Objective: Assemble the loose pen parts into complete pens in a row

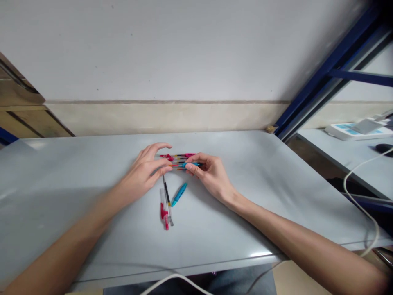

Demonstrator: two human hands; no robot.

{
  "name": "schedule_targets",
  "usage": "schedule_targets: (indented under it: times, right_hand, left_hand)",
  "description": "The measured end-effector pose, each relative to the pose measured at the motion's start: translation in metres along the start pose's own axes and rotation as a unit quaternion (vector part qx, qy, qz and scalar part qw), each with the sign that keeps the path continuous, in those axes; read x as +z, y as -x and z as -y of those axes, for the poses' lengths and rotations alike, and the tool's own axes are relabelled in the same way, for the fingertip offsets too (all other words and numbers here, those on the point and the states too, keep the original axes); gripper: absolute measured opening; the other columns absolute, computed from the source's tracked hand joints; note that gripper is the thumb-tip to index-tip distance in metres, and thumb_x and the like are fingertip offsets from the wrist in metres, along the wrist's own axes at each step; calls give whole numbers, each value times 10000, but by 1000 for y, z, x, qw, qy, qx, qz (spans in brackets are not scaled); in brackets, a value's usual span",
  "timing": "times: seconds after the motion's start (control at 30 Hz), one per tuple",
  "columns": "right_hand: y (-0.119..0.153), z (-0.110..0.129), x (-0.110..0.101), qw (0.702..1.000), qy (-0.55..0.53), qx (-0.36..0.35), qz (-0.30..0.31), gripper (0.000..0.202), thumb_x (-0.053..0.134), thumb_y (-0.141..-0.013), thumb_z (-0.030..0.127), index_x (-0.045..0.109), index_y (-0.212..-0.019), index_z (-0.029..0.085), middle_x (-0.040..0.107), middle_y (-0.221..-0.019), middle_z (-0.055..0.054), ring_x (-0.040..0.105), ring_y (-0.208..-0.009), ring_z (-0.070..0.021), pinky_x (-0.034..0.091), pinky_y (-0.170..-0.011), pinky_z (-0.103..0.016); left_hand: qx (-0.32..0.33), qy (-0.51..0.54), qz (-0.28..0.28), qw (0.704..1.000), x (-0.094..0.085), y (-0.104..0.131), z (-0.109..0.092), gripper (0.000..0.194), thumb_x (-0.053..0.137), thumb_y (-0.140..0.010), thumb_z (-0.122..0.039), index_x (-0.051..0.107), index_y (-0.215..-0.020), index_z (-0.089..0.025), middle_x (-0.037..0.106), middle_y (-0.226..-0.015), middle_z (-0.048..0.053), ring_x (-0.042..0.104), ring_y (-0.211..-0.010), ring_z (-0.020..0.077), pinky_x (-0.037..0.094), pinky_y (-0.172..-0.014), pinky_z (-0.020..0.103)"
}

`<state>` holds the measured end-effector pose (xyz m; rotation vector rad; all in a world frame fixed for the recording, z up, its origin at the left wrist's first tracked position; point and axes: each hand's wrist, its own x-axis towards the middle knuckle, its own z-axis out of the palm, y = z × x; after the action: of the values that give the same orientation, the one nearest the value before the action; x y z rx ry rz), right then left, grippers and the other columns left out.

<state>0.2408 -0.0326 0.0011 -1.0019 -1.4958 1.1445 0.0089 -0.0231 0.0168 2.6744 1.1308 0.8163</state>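
Between thumb and fingers, my right hand (207,170) pinches a blue pen piece (188,165). From its left side a slim refill (176,165) with an orange end points toward my left hand (150,166). The thumb and index finger of that hand close on the orange end, while another finger stretches above. Several pens (167,156) with pink-red parts lie just behind, partly covered by my hands. Nearer to me are a loose black refill (166,191), a blue grip piece (179,195) and a clear barrel with a red clip (164,211).
The grey table (92,172) meets a pale wall (172,119) at the back. A white cable (362,207) hangs over the right side. On another surface at right sits a white device (356,130). A blue metal frame (325,78) rises there.
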Motion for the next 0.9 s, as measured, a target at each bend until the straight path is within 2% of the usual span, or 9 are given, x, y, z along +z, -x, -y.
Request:
schedule_targets:
  times: [0.1, 0.17, 0.27, 0.33, 0.4, 0.5, 0.6, 0.73, 0.9]
  right_hand:
    - [-1, -1, 0, 1000, -14, -11, 23, 216, 758, -844, 374, 715, -891, 168, 711, -886, -52, 625, -784, -163, 504, -746, -308]
    - [-1, -1, 0, 999, -20, -14, 29, 220, 761, -843, 377, 715, -893, 168, 717, -910, -56, 633, -806, -164, 500, -765, -308]
    - [-1, 1, -3, 1000, -12, -6, 13, 230, 758, -848, 387, 716, -896, 166, 702, -830, -41, 628, -772, -160, 492, -745, -300]
    - [-2, 3, -6, 1000, -4, 2, -1, 239, 753, -854, 395, 714, -900, 164, 695, -791, -36, 632, -759, -163, 497, -744, -302]
    - [-2, 5, -8, 1000, -1, 8, -10, 251, 750, -855, 408, 712, -903, 165, 704, -799, -42, 642, -771, -170, 507, -762, -311]
    - [-5, 4, -12, 1000, -8, 13, -17, 272, 760, -840, 425, 710, -903, 164, 712, -814, -50, 653, -791, -178, 515, -781, -320]
    - [-7, 0, -14, 1000, -11, 11, -26, 271, 767, -828, 421, 709, -896, 165, 713, -827, -51, 654, -797, -179, 516, -774, -321]
    - [-9, -3, -15, 999, -10, 8, -34, 246, 762, -827, 402, 707, -895, 172, 713, -833, -48, 645, -787, -176, 508, -755, -319]
    - [-8, -1, -15, 999, 33, -4, -27, 216, 739, -842, 372, 717, -917, 170, 727, -894, -54, 622, -773, -171, 479, -735, -313]
  left_hand:
    - [-1, 12, 17, 1000, 3, 0, -2, 230, 516, -1019, -355, 683, -1148, -264, 473, -1467, 85, 454, -1348, 291, 385, -1120, 505]
    - [-15, 39, 13, 999, 2, 0, -1, 368, 607, -966, -418, 596, -1311, -290, 462, -1485, 91, 447, -1365, 299, 376, -1142, 496]
    - [-67, 93, -41, 993, -5, 0, 9, 504, 520, -999, -457, 441, -1452, -253, 486, -1469, 111, 446, -1374, 281, 349, -1175, 469]
    - [-118, 104, -64, 985, -11, 1, 22, 410, 366, -1053, -414, 483, -1397, -223, 550, -1397, 107, 505, -1311, 253, 380, -1150, 445]
    - [-133, 99, -21, 986, -15, 4, 36, 349, 390, -1041, -405, 578, -1262, -210, 616, -1283, 94, 584, -1193, 237, 445, -1087, 416]
    - [-85, 92, 72, 990, -18, 8, 53, 293, 468, -1008, -414, 657, -1116, -218, 642, -1215, 89, 606, -1156, 229, 478, -1062, 407]
    - [-68, 90, 111, 987, -20, 10, 58, 281, 511, -987, -440, 687, -1081, -242, 625, -1256, 86, 593, -1192, 229, 472, -1086, 423]
    - [-85, 101, 108, 985, -24, 9, 54, 264, 564, -954, -461, 701, -952, -236, 632, -1236, 82, 617, -1142, 236, 507, -1034, 403]
    - [-135, 142, 58, 979, -25, 7, 44, 265, 596, -932, -464, 682, -930, -213, 688, -1064, 61, 648, -995, 210, 552, -909, 343]
